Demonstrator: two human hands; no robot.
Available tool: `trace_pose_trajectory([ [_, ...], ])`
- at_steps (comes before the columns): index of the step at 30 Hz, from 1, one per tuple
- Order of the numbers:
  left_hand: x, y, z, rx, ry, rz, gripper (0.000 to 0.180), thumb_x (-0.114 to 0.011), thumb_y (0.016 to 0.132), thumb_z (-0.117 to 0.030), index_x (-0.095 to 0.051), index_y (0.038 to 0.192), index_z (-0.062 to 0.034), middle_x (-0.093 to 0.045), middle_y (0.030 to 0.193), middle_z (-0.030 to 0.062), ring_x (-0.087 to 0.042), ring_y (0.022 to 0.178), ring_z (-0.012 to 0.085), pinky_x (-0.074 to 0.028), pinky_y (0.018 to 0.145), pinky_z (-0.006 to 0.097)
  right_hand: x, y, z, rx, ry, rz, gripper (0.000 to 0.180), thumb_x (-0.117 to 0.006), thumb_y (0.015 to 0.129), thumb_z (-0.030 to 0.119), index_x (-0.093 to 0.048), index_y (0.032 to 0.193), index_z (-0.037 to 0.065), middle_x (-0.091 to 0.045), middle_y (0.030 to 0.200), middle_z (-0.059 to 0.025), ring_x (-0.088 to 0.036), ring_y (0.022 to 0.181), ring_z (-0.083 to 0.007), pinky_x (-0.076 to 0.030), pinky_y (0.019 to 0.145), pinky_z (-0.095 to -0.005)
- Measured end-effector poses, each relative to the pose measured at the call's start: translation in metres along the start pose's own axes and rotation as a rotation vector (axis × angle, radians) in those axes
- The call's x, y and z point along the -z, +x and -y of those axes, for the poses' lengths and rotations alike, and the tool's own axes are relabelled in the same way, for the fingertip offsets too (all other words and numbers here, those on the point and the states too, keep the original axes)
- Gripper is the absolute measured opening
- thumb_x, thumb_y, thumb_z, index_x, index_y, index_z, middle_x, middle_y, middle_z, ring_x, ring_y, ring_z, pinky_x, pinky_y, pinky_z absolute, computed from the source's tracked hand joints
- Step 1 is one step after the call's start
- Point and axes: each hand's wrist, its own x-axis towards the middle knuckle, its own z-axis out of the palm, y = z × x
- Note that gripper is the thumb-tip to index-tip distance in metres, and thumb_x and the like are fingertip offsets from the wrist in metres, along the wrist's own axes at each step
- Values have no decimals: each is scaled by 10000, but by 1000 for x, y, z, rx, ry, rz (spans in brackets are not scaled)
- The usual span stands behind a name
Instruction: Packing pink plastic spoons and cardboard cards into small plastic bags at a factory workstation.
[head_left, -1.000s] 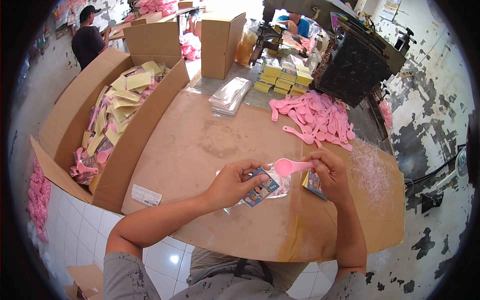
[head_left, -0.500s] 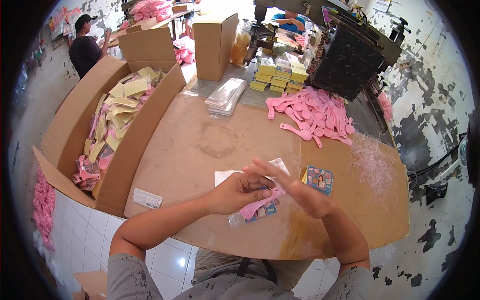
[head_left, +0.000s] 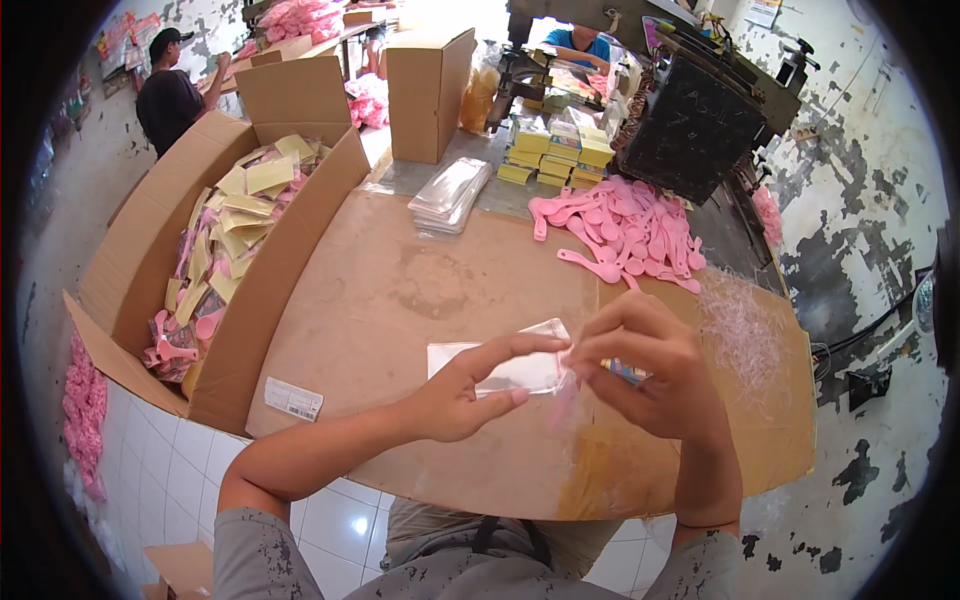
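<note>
My right hand (head_left: 650,365) is closed, its fingertips pinching the top of a clear plastic bag. The bag hangs smeared by motion, with a pink spoon (head_left: 563,408) faintly showing in it. My left hand (head_left: 465,395) is just left of it, thumb and index finger spread apart, the index tip close to the right fingertips. Under and beyond the left fingers, flat clear bags (head_left: 535,372) lie on the cardboard-covered table (head_left: 400,340). Most of a small stack of printed cards (head_left: 630,372) is hidden behind my right hand.
A heap of pink spoons (head_left: 630,235) lies at the far right, with card stacks (head_left: 555,150) and a bag pile (head_left: 450,195) behind. Clear plastic shreds (head_left: 745,330) lie on the right. An open carton (head_left: 270,270) of filled packets stands left. Two people are in the background.
The bag with the spoon has left the left hand and now hangs from the right fingertips. My left fingers have spread apart. The right hand has closed from an open pose.
</note>
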Motion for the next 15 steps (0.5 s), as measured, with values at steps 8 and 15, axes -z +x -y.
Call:
trace_pose_trajectory([
  [8,-16,-3,-11,4,40,-93,487,-587,1001,-25,-470,1473,-29,-663,1326,129,-622,1256,220,-470,1077,346,-17,0,5,-196,54,-133,130,-712,907,29,-725,1035,9,-689,836,-91,-652,676,-184,-501,589,-288],
  [15,-15,-4,-11,133,-145,-165,362,-516,1051,-18,-511,1412,2,-726,1170,140,-681,1150,173,-532,976,293,-36,0,-7,-141,42,-200,217,-721,890,23,-710,1105,47,-687,917,-99,-663,780,-210,-509,650,-319],
])
